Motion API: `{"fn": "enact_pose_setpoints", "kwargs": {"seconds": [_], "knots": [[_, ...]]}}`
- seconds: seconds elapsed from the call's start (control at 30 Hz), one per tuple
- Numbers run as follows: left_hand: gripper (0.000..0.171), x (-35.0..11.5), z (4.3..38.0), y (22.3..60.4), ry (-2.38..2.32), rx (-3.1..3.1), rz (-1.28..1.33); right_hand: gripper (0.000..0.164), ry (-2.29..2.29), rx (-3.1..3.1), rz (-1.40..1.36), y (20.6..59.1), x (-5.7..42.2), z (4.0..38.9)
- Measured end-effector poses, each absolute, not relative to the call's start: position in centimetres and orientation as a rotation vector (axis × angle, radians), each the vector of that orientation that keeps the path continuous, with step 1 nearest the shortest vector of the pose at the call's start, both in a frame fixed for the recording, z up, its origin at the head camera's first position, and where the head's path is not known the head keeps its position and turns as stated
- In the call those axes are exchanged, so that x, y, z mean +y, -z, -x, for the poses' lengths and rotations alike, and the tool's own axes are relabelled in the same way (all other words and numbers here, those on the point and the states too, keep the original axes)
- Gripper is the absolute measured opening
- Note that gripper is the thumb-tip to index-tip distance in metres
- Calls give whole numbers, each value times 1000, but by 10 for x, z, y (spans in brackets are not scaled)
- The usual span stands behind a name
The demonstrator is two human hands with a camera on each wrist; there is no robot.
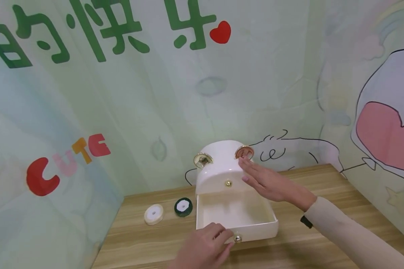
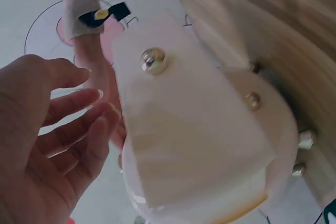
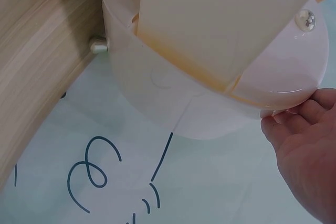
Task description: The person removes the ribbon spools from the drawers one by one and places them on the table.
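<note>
A glossy white box [image 1: 222, 153] with a rounded top, two gold-rimmed ear-like discs and gold ball knobs stands on the table. Its lower drawer [image 1: 260, 232] is pulled out toward me. My left hand [image 1: 205, 244] is at the drawer front, just left of its knob [image 1: 237, 238]. In the left wrist view, this hand's loosely bent fingers are beside the drawer's upper edge, gripping nothing. My right hand [image 1: 272, 183] lies over the box's right shoulder, below the right ear disc [image 1: 244, 152]. The right wrist view shows its fingertips touching the rounded rim.
Left of the box, two ribbon rolls lie on the wooden table [image 1: 134, 239]: a cream roll [image 1: 153, 214] and a dark green roll [image 1: 183, 207]. A printed curtain [image 1: 256, 93] hangs directly behind the table and along both sides.
</note>
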State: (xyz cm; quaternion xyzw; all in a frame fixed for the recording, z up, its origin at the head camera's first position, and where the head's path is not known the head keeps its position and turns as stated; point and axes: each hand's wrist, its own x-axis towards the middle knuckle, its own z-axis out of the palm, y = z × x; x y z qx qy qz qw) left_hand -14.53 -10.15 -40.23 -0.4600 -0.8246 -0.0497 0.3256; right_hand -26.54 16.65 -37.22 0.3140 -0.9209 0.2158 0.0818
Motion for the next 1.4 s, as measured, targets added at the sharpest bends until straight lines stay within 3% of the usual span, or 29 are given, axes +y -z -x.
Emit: {"fn": "enact_pose_setpoints", "kwargs": {"seconds": [0.5,1.2,1.4], "knots": [[33,-83,142,456,59,-2233,1133,64,-651,-2766,-928,371,165,264],[18,-72,144,457,-80,-2144,1131,62,-645,-2736,-944,372,166,264],[51,-68,154,458,-107,-2066,1085,62,-633,-2727,-957,373,166,265]]}}
